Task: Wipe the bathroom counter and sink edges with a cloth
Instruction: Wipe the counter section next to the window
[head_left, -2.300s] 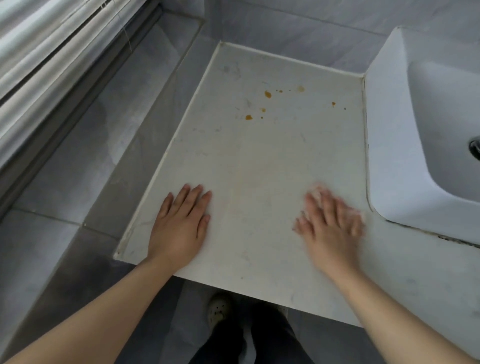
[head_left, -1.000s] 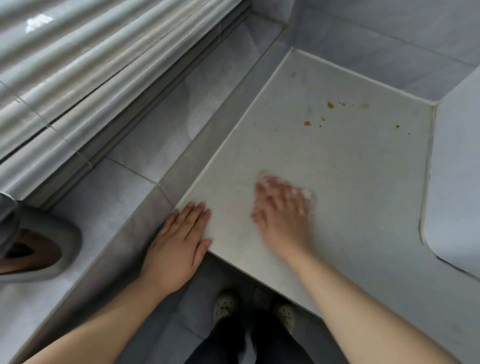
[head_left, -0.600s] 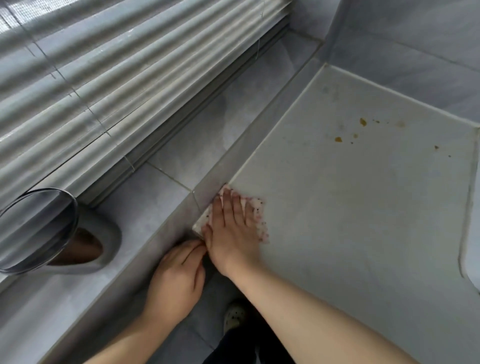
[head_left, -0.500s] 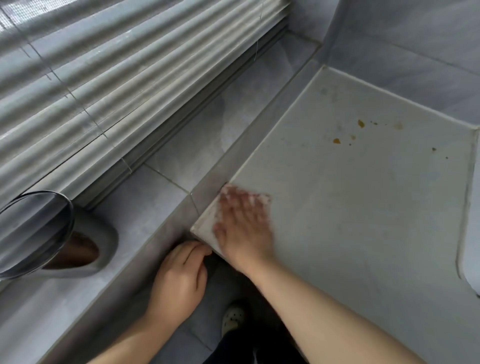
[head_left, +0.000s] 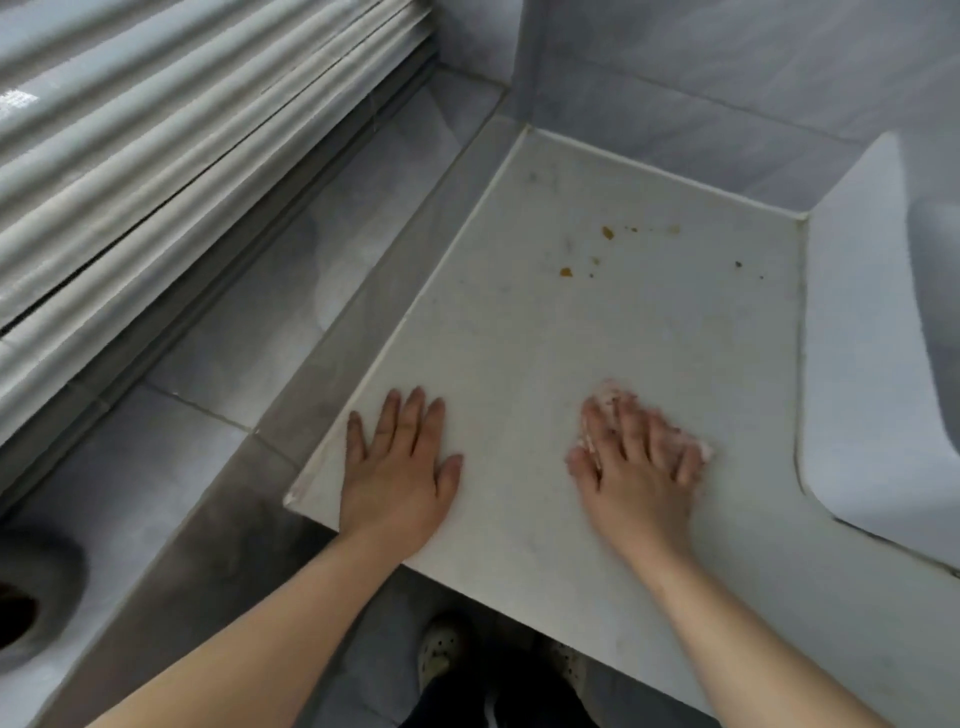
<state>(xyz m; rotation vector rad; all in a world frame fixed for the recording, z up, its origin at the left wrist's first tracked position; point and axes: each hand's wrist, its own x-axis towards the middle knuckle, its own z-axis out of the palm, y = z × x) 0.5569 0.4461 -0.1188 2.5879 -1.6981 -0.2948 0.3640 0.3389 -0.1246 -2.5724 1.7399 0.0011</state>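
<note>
The white counter (head_left: 597, 332) fills the middle of the view, with several small brown stains (head_left: 607, 233) near its far end. My right hand (head_left: 636, 462) presses flat on a small white, pink-speckled cloth (head_left: 701, 448) near the counter's front, left of the sink; only the cloth's edges show past my fingers, and the hand is blurred. My left hand (head_left: 400, 467) lies flat, fingers spread, on the front left corner of the counter with nothing under it. The white sink (head_left: 878, 364) stands at the right, its rounded side edge beside the cloth.
A grey tiled ledge (head_left: 249, 332) runs along the counter's left side under white window blinds (head_left: 156, 156). A dark round object (head_left: 31, 597) sits at the far left edge. Grey tiled walls (head_left: 727, 73) close the back. My shoes (head_left: 441, 649) show on the floor below.
My right hand slid the cloth from the counter's front left corner rightward toward the sink. My left hand rose from below the edge and now lies flat on that corner. The view swung right.
</note>
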